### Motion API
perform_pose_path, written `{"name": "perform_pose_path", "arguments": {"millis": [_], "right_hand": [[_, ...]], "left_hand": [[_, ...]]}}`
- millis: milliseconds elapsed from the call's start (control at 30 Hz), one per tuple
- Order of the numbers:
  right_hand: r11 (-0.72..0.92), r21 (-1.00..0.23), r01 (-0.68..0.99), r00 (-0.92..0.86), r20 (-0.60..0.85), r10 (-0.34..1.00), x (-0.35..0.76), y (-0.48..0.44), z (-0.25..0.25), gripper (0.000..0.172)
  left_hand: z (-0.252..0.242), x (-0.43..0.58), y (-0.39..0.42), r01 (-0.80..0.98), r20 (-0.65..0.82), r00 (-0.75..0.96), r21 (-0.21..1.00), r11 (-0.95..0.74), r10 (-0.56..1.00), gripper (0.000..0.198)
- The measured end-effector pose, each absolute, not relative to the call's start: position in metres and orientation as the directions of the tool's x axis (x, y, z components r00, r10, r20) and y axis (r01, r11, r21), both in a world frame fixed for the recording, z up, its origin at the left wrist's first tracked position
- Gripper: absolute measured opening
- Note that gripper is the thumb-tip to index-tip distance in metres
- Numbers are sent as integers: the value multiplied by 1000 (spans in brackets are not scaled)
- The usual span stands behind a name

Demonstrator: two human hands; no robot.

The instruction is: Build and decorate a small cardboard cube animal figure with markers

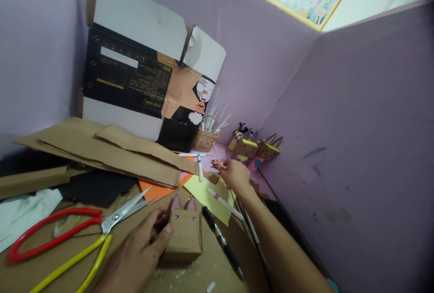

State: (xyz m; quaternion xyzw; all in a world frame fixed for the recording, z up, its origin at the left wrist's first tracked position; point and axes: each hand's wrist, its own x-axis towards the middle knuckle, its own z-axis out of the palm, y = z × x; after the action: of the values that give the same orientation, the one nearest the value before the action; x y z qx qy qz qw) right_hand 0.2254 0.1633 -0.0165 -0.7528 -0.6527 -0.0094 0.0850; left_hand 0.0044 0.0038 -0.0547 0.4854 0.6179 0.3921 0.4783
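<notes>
My left hand [142, 245] grips the left side of a small brown cardboard box figure [185, 234] with two pink ears and dot eyes, resting on the table. My right hand [235, 176] reaches far forward, its fingers closed on a small orange and red piece [218, 163] on the pink surface. A black pen [222, 241] lies just right of the box figure, and a white marker [225, 202] lies across a yellow paper [210, 198] under my right forearm.
Red-handled scissors [68, 227] and yellow-handled pliers or cutters [81, 261] lie at the left. Brown cardboard sheets [108, 150] and a large printed carton [135, 76] stand behind. A small basket of pens [205, 138] and several yellow cardboard figures [256, 147] sit by the purple wall.
</notes>
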Motion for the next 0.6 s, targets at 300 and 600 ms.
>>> {"name": "perform_pose_path", "arguments": {"millis": [300,600], "right_hand": [[-127,-364,923,66,-174,983,172,189,-27,26],[-178,-767,616,78,-166,983,205,151,-5,22]], "left_hand": [[-53,4,7,221,-198,-55,954,205,979,38],[-38,5,-4,372,111,-201,928,-29,973,37]]}}
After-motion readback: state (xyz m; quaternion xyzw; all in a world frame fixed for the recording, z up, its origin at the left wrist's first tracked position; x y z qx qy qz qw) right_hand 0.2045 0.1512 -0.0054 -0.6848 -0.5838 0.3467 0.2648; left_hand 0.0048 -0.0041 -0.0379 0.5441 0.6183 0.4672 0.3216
